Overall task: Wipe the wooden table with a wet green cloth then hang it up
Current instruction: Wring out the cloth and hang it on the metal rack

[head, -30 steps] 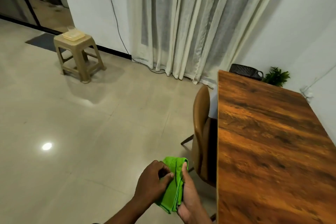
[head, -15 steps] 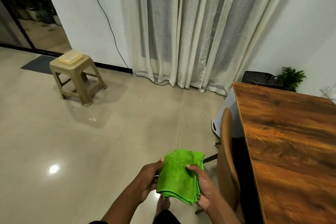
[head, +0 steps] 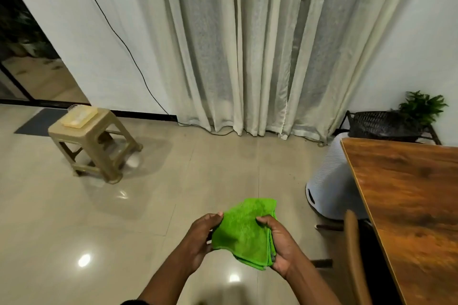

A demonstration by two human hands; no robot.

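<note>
Fingers (head: pixel 215 216) of both hands clamp the folded green cloth (head: pixel 244 233) — beside the wooden table (head: pixel 409 195).

You have a bright green cloth (head: pixel 244 233) against glossy beige floor tiles (head: pixel 62 218). Your bench (head: pixel 411 205) shows warm orange-brown wood grain with dark streaks. The curtain (head: pixel 247 44) is pale cream, the stool (head: pixel 95 146) tan, the ribbed bin (head: pixel 327 181) white, the plant (head: pixel 421 106) dark green.
</note>
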